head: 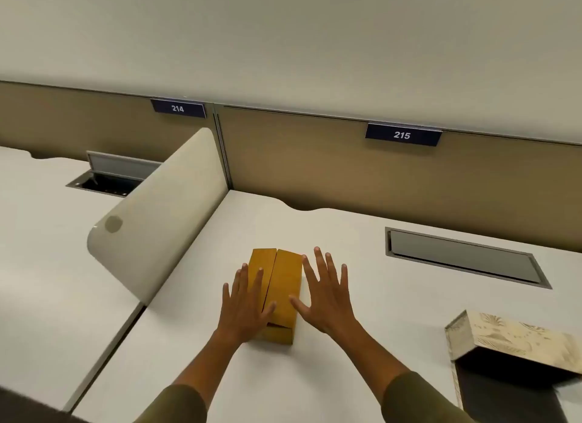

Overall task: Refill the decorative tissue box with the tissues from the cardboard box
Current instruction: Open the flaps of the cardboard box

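A yellow-brown cardboard box lies on the white desk, its two top flaps closed with a seam down the middle. My left hand rests flat on the box's left flap, fingers spread. Just right of the box, my right hand hovers with fingers spread, its thumb over the right flap. The decorative tissue box, cream with a gold palm pattern, stands open at the lower right, its lid raised over a dark inside. No tissues are visible.
A curved beige divider panel rises to the left of the cardboard box. A closed grey cable hatch is set in the desk at the right. Tan partition walls with signs 214 and 215 stand behind.
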